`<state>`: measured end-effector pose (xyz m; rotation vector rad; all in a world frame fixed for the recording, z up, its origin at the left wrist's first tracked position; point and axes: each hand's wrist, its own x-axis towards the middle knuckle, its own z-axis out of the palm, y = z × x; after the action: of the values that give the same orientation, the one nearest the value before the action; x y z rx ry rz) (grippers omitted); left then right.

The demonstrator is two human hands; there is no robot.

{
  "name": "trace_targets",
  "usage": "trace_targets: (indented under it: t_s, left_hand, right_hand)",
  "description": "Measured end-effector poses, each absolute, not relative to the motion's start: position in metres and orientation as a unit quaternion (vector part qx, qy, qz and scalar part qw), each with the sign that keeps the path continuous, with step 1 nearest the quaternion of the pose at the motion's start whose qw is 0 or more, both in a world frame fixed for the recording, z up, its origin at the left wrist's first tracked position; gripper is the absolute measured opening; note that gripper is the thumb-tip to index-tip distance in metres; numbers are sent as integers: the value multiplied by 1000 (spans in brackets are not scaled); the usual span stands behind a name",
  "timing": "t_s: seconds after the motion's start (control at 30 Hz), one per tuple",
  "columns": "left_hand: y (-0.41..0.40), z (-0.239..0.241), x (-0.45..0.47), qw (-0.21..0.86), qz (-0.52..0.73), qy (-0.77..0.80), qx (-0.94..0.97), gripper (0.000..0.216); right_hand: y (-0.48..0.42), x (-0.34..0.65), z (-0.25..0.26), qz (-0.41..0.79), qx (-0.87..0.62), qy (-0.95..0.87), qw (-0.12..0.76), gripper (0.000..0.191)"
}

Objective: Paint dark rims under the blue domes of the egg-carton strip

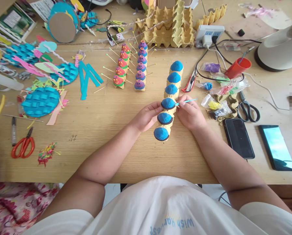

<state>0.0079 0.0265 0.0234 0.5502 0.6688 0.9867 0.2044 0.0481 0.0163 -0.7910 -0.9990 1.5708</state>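
Note:
A strip of egg carton (170,95) with several blue-topped bumps is held at a slant above the table. Dark bands edge the lower rims of the three nearest bumps. My left hand (149,116) grips the strip from its left side, fingers closed around it near the fourth bump. In my right hand (190,112) a thin light-blue stick tool (188,101) is pinched, its tip against the right edge of that bump. Some right-hand fingers are hidden behind the strip.
Two finished-looking caterpillar strips, one red and green (121,67), one purple and blue (141,67), stand behind left. Right lie a box cutter (190,81), clay bags (215,105), black scissors (248,109) and two phones (238,137). Orange-handled scissors (23,147) and woven blue paper pieces (40,101) lie left.

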Motion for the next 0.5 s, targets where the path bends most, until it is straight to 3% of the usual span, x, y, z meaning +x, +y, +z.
trace_targets:
  t_s: [0.5]
  left_hand:
    - [26,27,8,787,456,321,263,10]
  right_hand:
    - [49,205,16,668,-334,-397,533,53]
